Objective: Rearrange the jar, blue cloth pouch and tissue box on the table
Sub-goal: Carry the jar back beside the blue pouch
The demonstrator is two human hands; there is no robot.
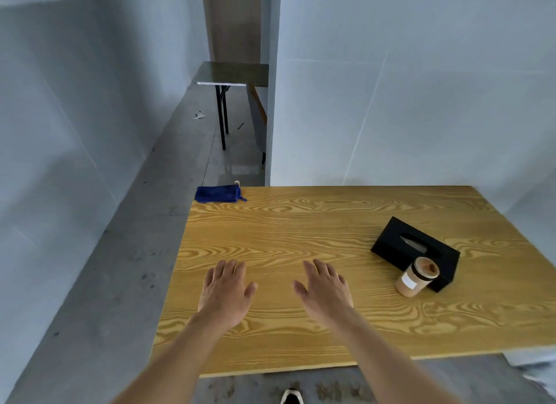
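A blue cloth pouch (pixel 217 194) lies at the far left corner of the wooden table (pixel 301 223). A black tissue box (pixel 403 244) sits towards the right side, turned at an angle. A glass jar (pixel 416 277) with a white label and brownish contents stands against the box's near side. My left hand (pixel 225 292) and my right hand (pixel 325 289) hover palm down over the near middle of the table, fingers spread, holding nothing. Both are well away from all three objects.
White walls run along the far edge of the table and down the left of a grey concrete floor (pixel 120 283). A small folding table (pixel 234 74) stands in the passage behind. My shoe (pixel 291 397) shows below the table's near edge.
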